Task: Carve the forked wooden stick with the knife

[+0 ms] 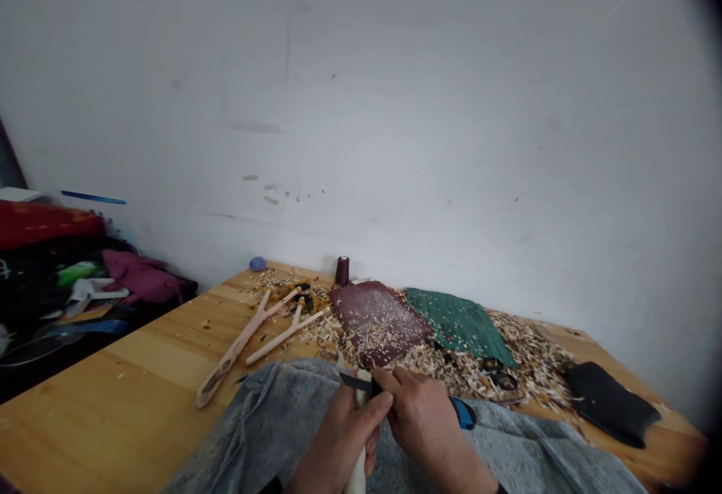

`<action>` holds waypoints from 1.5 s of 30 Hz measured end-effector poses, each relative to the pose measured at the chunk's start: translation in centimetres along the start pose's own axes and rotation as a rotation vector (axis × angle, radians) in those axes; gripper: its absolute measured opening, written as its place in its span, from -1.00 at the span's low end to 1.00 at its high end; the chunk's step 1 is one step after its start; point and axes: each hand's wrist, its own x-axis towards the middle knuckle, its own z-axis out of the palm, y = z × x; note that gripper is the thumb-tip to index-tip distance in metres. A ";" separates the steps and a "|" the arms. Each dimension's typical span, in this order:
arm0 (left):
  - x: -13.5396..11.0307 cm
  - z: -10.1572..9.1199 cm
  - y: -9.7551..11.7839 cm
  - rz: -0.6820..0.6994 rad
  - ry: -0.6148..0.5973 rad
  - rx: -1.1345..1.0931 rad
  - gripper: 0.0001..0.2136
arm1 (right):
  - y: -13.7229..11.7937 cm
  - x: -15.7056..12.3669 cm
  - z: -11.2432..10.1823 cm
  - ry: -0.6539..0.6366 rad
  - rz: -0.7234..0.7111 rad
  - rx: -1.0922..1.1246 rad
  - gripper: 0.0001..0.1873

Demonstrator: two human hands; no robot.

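Blue knife handle (463, 413) vanishes into the right hand (423, 422); left hand (338, 441) hides wood (356, 479).

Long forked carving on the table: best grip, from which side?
Grip the long forked carving by its straight stem, coming from the left over the wooden table. The stem is slim and lies flat, while the fork arms sit in wood shavings and a second fork lies close on the right.

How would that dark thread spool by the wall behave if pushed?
The thread spool stands upright on a narrow base, so it would probably tip over easily. Its round body then looks apt to roll along the wooden table, though the loose wood shavings nearby might slow it. It is probably light for its size.
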 end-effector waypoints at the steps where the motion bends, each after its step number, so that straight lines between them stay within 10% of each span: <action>1: 0.0 0.0 -0.1 0.009 -0.008 0.000 -0.49 | 0.0 0.0 0.0 -0.003 0.001 0.003 -0.73; 31: 0.0 0.5 -0.4 -0.031 0.054 0.064 -0.58 | -1.3 0.1 0.0 -0.126 0.281 -0.111 -0.62; 45: 0.1 -0.1 0.3 0.053 0.017 -0.004 -0.53 | -1.3 -0.1 1.1 -0.046 0.130 0.148 -0.67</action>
